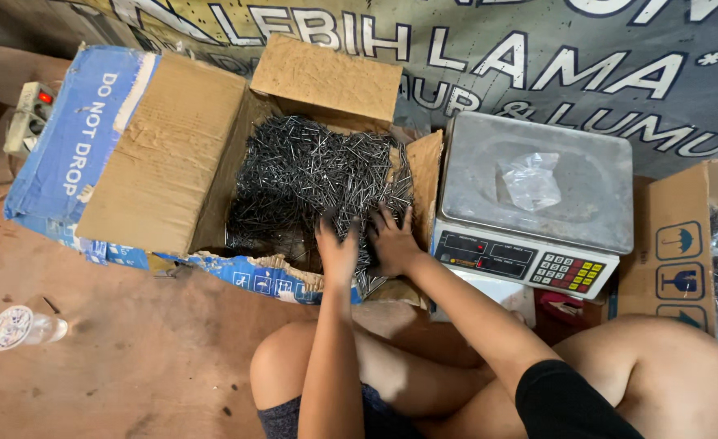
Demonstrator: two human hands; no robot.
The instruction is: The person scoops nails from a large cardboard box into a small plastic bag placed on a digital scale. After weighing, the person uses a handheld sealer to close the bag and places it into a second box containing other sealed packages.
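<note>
My left hand (337,254) and right hand (391,242) are bare, no gloves, rings or watch. Black short sleeve (566,402) on my right arm. Dark grey-blue shorts (375,415), legs bare.

Big open brown cardboard box (164,154) has blue printed outer flaps with white lettering and little white symbols, and it's full of dark grey, shiny steel nails (310,175). The flat-topped weighing scale (538,203) is dull silver with a crinkly clear plastic bag (530,180) on it, plus a black display strip and red, yellow, green and white keys. Floor (147,349) is reddish brown, and the hanging banner (538,57) is grey-blue with white letters.
</note>
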